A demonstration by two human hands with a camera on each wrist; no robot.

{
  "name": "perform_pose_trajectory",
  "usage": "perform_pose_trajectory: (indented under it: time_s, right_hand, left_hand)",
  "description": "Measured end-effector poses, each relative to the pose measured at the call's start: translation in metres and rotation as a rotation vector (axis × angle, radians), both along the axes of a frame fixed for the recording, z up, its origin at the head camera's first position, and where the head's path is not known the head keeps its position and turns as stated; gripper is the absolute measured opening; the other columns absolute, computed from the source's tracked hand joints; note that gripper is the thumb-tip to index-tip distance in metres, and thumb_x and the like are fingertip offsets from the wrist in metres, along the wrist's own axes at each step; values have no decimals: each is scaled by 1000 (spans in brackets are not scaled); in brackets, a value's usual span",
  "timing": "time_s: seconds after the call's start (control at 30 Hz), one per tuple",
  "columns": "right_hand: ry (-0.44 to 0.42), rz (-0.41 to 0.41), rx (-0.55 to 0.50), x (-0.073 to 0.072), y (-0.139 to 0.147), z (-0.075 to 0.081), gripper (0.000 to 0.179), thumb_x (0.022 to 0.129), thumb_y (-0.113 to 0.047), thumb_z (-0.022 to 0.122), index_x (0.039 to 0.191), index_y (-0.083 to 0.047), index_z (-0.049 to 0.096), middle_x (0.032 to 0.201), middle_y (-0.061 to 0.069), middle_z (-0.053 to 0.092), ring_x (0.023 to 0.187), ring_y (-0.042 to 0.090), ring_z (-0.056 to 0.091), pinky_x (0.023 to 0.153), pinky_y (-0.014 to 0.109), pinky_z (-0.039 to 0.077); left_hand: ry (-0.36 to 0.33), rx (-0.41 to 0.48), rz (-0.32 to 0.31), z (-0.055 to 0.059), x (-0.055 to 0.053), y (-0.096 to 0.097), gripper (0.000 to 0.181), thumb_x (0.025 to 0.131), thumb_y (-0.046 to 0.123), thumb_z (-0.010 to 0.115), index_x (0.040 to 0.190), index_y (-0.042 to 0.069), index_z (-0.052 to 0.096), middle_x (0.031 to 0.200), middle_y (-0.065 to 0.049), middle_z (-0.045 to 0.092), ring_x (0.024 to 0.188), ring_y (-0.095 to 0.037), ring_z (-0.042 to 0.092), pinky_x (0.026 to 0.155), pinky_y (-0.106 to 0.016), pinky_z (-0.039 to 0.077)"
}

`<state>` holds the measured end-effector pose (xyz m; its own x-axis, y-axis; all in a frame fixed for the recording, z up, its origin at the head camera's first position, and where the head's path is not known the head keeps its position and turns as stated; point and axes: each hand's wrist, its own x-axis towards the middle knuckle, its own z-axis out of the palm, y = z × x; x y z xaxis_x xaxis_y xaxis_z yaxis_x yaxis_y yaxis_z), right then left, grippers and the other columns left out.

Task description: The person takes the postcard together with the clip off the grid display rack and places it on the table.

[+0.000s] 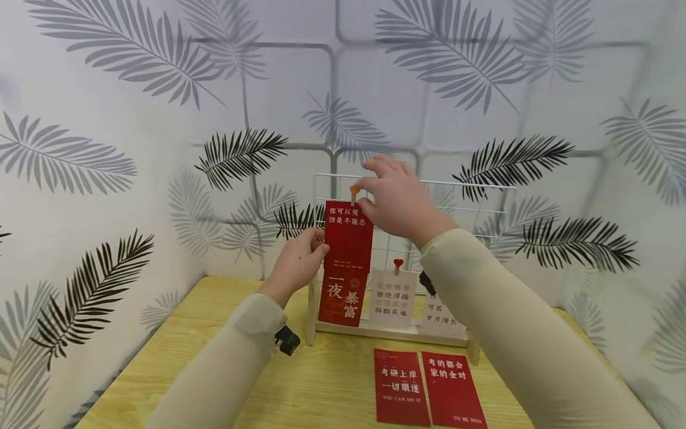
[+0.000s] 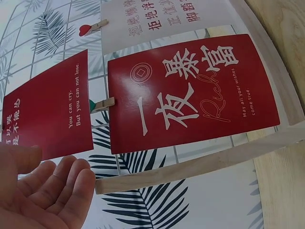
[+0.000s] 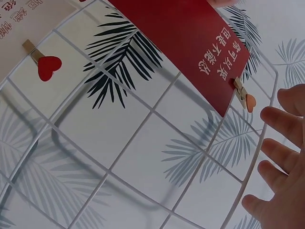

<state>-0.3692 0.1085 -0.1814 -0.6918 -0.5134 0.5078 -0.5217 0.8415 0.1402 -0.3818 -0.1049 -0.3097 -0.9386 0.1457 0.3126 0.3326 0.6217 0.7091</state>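
Note:
A red card (image 1: 348,238) with white lettering hangs on the upper left of a white wire rack (image 3: 128,151). At its top edge sits a small wooden clip (image 3: 240,93) with an orange heart. My left hand (image 1: 297,262) pinches the card's left edge, thumb on the front. Beside the clip, my right hand (image 1: 399,196) has its fingers spread and apart from it in the right wrist view (image 3: 283,167). Below hangs a second red card (image 2: 190,95), held by a clip with a green piece (image 2: 101,104); the upper card overlaps its top in the head view.
Two whitish cards (image 1: 393,304) hang to the right, one under a red heart clip (image 1: 398,263); my right sleeve partly covers the other. The rack stands on a wooden base (image 1: 391,335). Two red cards (image 1: 402,396) lie on the yellow table (image 1: 300,381) in front.

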Motion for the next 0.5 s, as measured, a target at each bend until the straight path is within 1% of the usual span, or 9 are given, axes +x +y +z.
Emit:
perform_pose_trajectory:
  time_s: [0.13,0.33,0.43,0.5]
  right_hand:
    - [-4,-12,19,0,-3,1,24,99,-26,58,117,-21,73,152,12,46,148,33,27,119,53,19]
    - [-28,-45,42,0,-5,3,25,100,-29,57,119,-22,72,152,11,46,148,32,26,119,54,18]
    - [-35,-58,49,-4,-6,2,29,100,-30,56,123,-20,72,153,10,46,148,32,26,119,54,19]
    - [-33,-70,48,-7,-7,2,31,101,-30,56,126,-19,71,152,10,46,148,31,28,119,53,20]
  left_hand:
    - [22,-14,-3,-2,0,-1,24,106,24,55,127,13,59,108,-5,68,92,-23,63,74,-41,52]
    - [21,-30,-10,-2,-1,-4,22,105,22,56,124,12,60,108,-4,68,94,-23,64,76,-41,53]
    - [21,-28,-9,-3,-1,-5,20,105,22,56,123,13,61,105,-4,68,93,-23,64,75,-41,53]
    - [23,-23,-18,-4,-2,-4,19,105,21,56,122,13,61,103,-4,68,91,-23,64,73,-41,53]
